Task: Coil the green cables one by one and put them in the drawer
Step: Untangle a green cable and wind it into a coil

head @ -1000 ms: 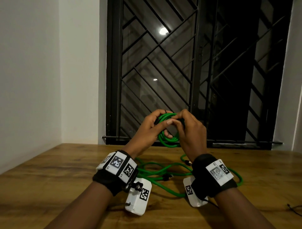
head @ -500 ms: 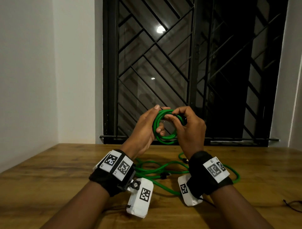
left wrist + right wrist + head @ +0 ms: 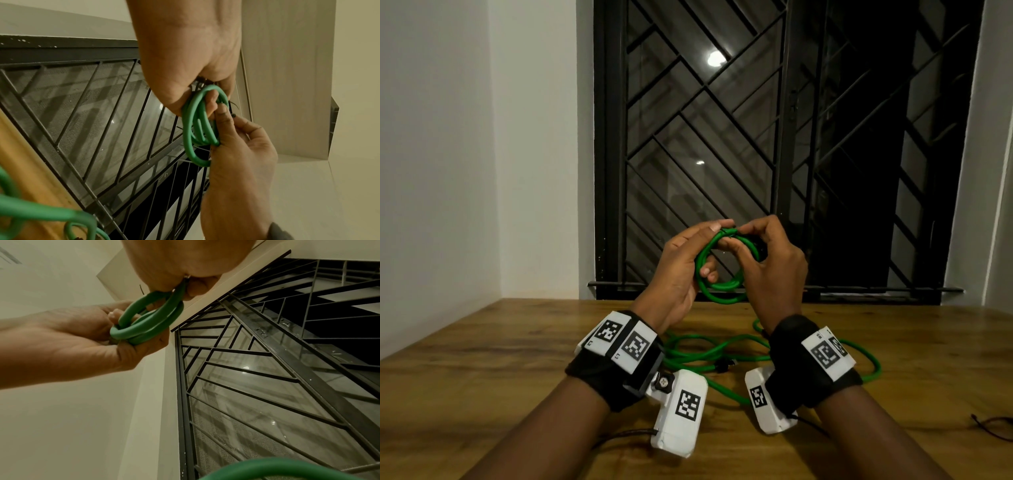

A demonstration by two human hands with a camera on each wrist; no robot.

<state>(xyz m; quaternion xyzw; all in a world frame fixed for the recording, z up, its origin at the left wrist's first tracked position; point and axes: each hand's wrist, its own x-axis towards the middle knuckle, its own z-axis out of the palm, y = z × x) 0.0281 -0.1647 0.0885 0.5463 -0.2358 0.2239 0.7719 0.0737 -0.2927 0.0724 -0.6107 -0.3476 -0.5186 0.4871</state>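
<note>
Now up a touch higher than a second ago, coil [image 3: 726,270] lifted clear of the bench [image 3: 482,359] and held in front of the window grille [image 3: 722,137]. Rounder and more open too, where a second ago bunched tight between the knuckles; judging by that, winding nearly finished and the loose end being tucked or secured at the top. Left hand [image 3: 681,270] wrapped round the left side of the loops, thumb on top, fingers [image 3: 211,104] curled through the ring from behind and showing inside it. Right hand [image 3: 774,270] pinching the top-right of the coil, thumb and forefinger clamped on the strands where a dark connector seems to sit, though too small to be sure. From the right wrist view, several green turns stacked together and gripped at both ends, none slack between the hands. So both hands grasping, neither released. Below, more green cable [image 3: 722,353] lying loose in sprawling loops on the bench between the wrists, a dark plug [image 3: 722,366] midway along; not clear whether joined to the coil above or a separate cable. No drawer in sight in any view, so stowing not yet done, and probably more coiling to follow.
</note>
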